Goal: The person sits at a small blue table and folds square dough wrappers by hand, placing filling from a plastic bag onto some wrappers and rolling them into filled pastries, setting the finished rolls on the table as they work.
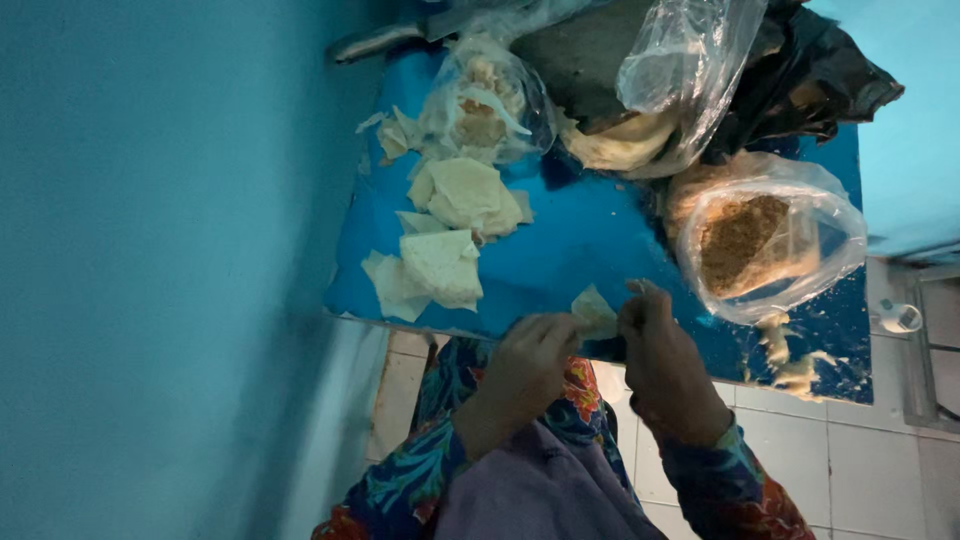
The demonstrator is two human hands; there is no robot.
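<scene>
Hands at counter near edge: left hand and right hand both pinch one pale wrapper, held up for folding. Folded wrappers stacked near left edge; filling bag right.

Small pale folded wrapper, pinched above blue table edge.

Both bare hands meet at lower centre, forearms in floral-print sleeves rising from the bottom edge. Left hand is half-curled, back of the hand toward the camera, fingertips pinched together and pointing right toward the other hand. Right hand has its back to the camera, wrist bent, fingers bunched upward and closed at the tips, nearly touching the left hand's fingertips.
</scene>
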